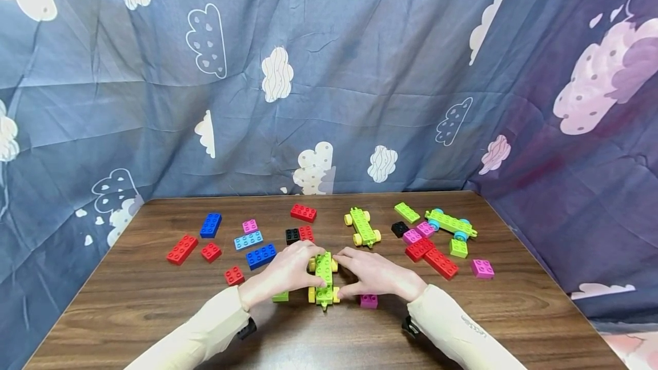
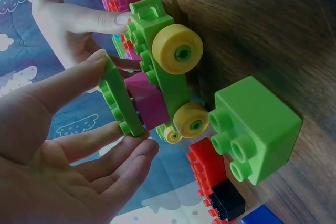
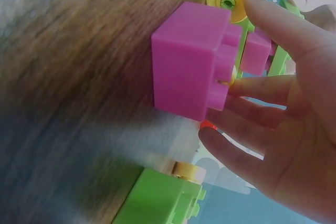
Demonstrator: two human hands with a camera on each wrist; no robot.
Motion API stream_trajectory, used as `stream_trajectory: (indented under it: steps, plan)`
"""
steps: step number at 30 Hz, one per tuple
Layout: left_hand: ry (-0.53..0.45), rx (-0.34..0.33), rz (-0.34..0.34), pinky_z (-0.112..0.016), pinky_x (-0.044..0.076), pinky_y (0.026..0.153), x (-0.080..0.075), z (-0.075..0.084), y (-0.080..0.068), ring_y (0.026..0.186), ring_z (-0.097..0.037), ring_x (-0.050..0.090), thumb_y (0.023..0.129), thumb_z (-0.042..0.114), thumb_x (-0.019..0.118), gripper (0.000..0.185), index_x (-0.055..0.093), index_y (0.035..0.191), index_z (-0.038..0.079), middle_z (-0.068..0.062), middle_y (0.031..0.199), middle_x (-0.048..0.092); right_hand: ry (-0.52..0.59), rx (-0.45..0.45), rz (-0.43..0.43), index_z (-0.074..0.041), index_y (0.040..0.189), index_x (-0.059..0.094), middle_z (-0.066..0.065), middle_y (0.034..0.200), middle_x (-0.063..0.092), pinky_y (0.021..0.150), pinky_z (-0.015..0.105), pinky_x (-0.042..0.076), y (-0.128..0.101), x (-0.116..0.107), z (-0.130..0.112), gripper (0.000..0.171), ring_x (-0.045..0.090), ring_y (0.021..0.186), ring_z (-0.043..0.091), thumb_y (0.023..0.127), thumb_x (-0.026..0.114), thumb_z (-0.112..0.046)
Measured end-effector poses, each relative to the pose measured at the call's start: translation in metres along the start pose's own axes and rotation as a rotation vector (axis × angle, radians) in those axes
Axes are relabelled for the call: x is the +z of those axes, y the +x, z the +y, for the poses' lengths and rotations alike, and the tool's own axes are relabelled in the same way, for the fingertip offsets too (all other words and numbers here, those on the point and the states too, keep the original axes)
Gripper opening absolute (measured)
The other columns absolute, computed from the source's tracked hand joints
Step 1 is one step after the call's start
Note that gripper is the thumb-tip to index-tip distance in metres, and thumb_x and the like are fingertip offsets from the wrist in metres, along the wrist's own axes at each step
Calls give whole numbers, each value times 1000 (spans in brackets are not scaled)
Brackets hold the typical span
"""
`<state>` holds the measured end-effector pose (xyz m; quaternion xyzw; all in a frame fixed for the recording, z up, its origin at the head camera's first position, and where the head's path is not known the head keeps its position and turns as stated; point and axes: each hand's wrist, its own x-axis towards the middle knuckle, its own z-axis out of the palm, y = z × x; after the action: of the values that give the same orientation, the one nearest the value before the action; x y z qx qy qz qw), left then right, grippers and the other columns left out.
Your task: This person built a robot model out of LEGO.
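A green wheeled chassis (image 1: 324, 278) with yellow wheels stands on the wooden counter (image 1: 154, 301), at the near middle of the head view, held between both hands. The left hand (image 1: 285, 273) lies at its 9 o'clock side, fingers nearly straight; in the left wrist view the thumb and fingertips pinch a thin green plate (image 2: 122, 100) that stands on edge against a magenta brick (image 2: 149, 100) seated on the chassis. The right hand (image 1: 375, 274) lies at the chassis's 3 o'clock side, fingers loosely extended, with fingertips touching the chassis's side and thumb near the rear wheel. A magenta square brick (image 1: 368, 301) sits just under the right palm, at 5 o'clock from the chassis. A green square brick (image 1: 280, 296) sits at 7 o'clock, just beside the left wrist. A second green wheeled chassis (image 1: 362, 227) lies at 1 o'clock, well apart from both hands.
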<state>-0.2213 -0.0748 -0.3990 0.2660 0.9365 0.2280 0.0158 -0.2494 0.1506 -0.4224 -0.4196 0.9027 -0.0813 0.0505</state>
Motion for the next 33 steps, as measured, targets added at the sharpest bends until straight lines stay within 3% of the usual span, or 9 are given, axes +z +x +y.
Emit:
stream_trajectory:
  steps: [10, 23, 33]
  plan:
    - [41, 29, 17, -48, 53, 95, 2, 0, -1, 113, -26, 61, 78, 31, 84, 56, 66, 124, 5, -10, 121, 65, 22, 12, -18, -4, 138, 54, 6, 132, 58, 95, 39, 55, 1, 1, 0, 70, 60, 118, 19, 88, 69, -51]
    - [115, 96, -39, -43, 55, 91, 0, -6, 6, 112, -24, 60, 78, 39, 84, 61, 63, 124, 5, -8, 119, 64, 18, 16, -25, -5, 138, 54, 5, 131, 58, 93, 38, 55, 1, 2, -1, 69, 60, 117, 19, 88, 69, -50]
    - [152, 163, 0, -35, 54, 88, 5, -11, 10, 102, -20, 59, 73, 37, 83, 61, 64, 120, 4, -6, 110, 64, 11, 19, -24, -5, 138, 54, 6, 132, 58, 95, 38, 55, 0, 0, -1, 68, 60, 118, 19, 89, 69, -49]
